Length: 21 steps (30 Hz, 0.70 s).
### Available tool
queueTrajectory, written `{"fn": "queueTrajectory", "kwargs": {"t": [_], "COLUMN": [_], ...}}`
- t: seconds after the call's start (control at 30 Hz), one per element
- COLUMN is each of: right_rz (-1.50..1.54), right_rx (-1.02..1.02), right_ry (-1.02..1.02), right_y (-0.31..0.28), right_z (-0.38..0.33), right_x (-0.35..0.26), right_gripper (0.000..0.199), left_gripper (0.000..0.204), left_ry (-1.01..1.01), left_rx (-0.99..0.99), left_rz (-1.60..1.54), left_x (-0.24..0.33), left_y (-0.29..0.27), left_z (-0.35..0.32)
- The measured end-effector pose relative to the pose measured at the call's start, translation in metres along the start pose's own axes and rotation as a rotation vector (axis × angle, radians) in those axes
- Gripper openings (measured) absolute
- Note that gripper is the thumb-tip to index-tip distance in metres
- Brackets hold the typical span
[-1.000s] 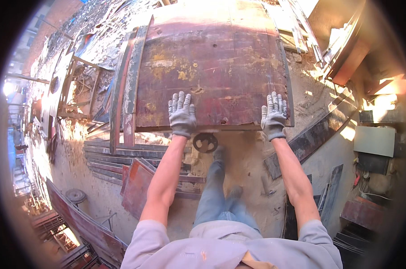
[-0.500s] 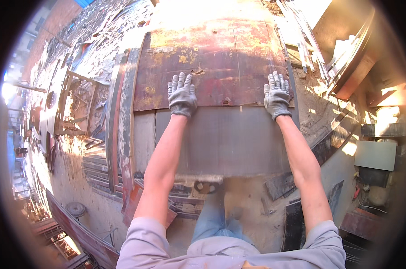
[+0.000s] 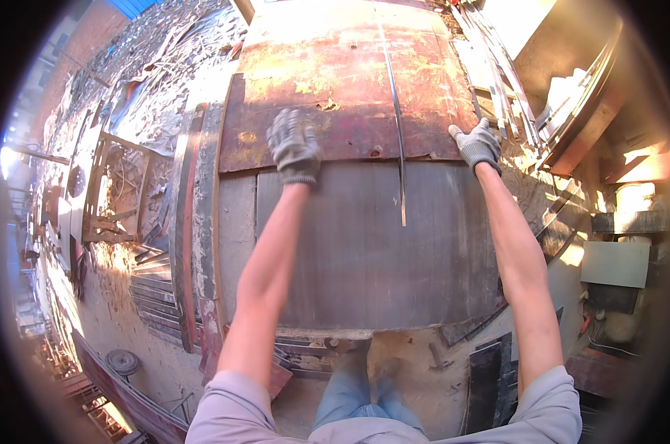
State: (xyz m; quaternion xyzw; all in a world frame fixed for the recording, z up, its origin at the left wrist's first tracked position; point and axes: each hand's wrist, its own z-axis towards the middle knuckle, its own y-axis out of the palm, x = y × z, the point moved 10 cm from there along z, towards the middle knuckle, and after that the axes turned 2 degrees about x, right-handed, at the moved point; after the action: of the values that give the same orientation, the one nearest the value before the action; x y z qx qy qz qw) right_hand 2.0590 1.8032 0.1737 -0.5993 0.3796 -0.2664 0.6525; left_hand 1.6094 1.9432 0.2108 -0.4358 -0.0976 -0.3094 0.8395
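A large worn board with flaking red and yellow paint (image 3: 276,140) lies in front of me, over a dark grey panel (image 3: 350,274) that shows along its near side. My left hand (image 3: 294,148), in a grey knit glove, is over the red board's near left part; it is smeared by motion, with the fingers stretched out. My right hand (image 3: 479,144), gloved alike, is at the red board's right edge, its thumb apart from the fingers. Between the hands, a long thin dark strip (image 3: 400,148) lies across the red board and sticks out over the grey panel.
Long painted planks (image 3: 202,200) run along the left side, beside a wooden frame (image 3: 113,192). Thin strips (image 3: 498,81) lie at the far right. On the ground are a small wheel (image 3: 122,361) at lower left and dark offcuts (image 3: 486,385) at lower right.
The grey panel's near edge has come closer to me, and the thin strip has slid toward me. My right hand has moved right to the board's edge. The left has shifted slightly up and left.
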Motion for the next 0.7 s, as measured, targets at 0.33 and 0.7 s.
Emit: {"fn": "queueTrajectory", "kwargs": {"t": [0.33, 0.7], "right_rz": [1.232, 1.3], "right_rx": [-0.721, -0.779], "right_ry": [0.102, 0.202], "right_y": [-0.015, -0.069], "right_z": [0.036, -0.216], "right_x": [0.054, 0.187], "right_gripper": [0.034, 0.035], "left_gripper": [0.094, 0.027], "left_ry": [-1.739, -1.264], "left_rx": [0.193, -0.076], "left_rz": [-1.18, -1.536], "left_x": [-0.07, -0.063], "left_y": [-0.002, 0.006], "left_z": [-0.068, 0.067]}}
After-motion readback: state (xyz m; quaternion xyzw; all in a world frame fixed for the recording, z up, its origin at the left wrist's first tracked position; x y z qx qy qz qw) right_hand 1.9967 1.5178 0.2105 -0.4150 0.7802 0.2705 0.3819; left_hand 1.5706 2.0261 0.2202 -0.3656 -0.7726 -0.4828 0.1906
